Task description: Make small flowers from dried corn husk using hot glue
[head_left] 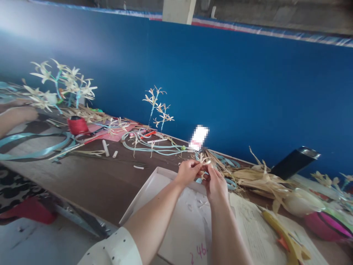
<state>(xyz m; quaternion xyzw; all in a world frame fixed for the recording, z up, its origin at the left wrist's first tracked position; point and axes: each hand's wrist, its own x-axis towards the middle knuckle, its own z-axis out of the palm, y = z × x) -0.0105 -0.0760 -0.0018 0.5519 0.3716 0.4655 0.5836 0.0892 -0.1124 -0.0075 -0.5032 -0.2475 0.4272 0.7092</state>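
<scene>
Just above the far rim of a shallow white box (pixel 165 173), my two hands meet with fingers pinched. Between the fingertips of my left hand (pixel 189 172) and my right hand (pixel 216 184) is a small pale husk flower (pixel 203 160), its thin petals pointing up. Both hands appear closed on it; my fingers hide its lower part. Light blue ribbon (pixel 230 184) shows on the table beside my right hand. Behind the hands, a blurred-out bright rectangle (pixel 199 138) leans by the blue wall.
Dried husks (pixel 248 178) and a black bottle (pixel 295 162) lie to the right, near a yellow-handled tool (pixel 278 230) on papers. To the left are loops of cord (pixel 157 151), a red spool (pixel 77 126) and husk flowers (pixel 70 81). Another person's arm (pixel 16 117) reaches in at far left.
</scene>
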